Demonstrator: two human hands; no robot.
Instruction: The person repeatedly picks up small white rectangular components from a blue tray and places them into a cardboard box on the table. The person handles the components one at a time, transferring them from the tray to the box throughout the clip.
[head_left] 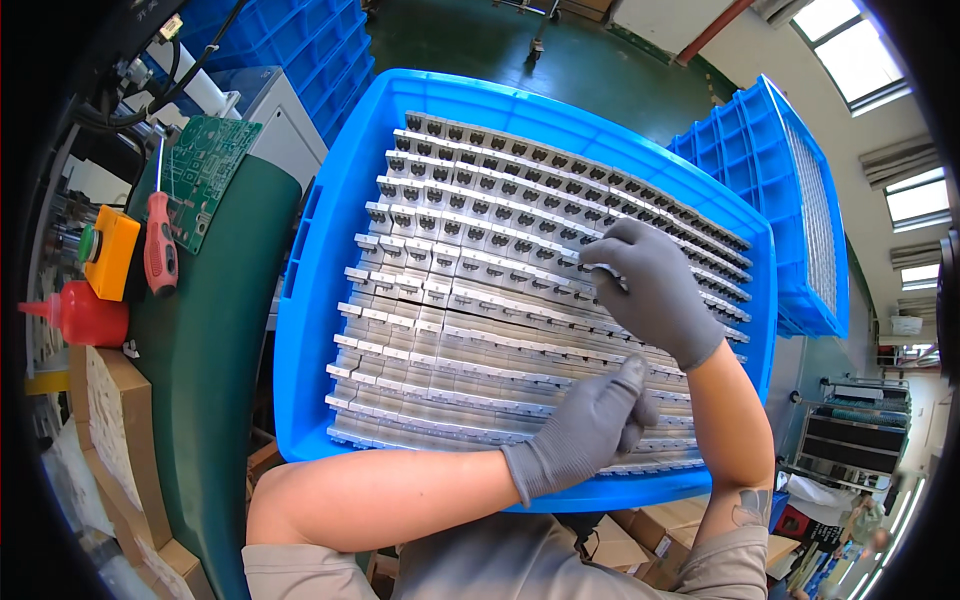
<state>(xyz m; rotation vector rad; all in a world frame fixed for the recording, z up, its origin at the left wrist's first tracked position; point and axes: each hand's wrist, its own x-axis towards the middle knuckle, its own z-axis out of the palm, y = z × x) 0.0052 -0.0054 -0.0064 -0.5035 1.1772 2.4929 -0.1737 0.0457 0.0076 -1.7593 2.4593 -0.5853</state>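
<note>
A blue plastic crate (560, 112) stands in front of me, filled with long rows of silvery metal pieces (400, 345). Dark parts (480, 185) sit in the far rows; the near rows look plain silver. My right hand (655, 290), in a grey glove, is over the right middle of the rows, its fingers bent toward the thumb close to the metal. Nearer to me, my left hand (585, 425), gloved alike, hovers above the near rows with fingers curled in and thumb pressed on them. Anything inside either grip is hidden or too small to name.
On the left, a green-topped bench (230, 300) carries a red-handled screwdriver (160, 245), a green circuit board (205, 170), a yellow button box (110, 255) and a red bottle (85, 313). Another filled blue crate (740, 140) stands at the right. Cardboard boxes (610, 545) lie below.
</note>
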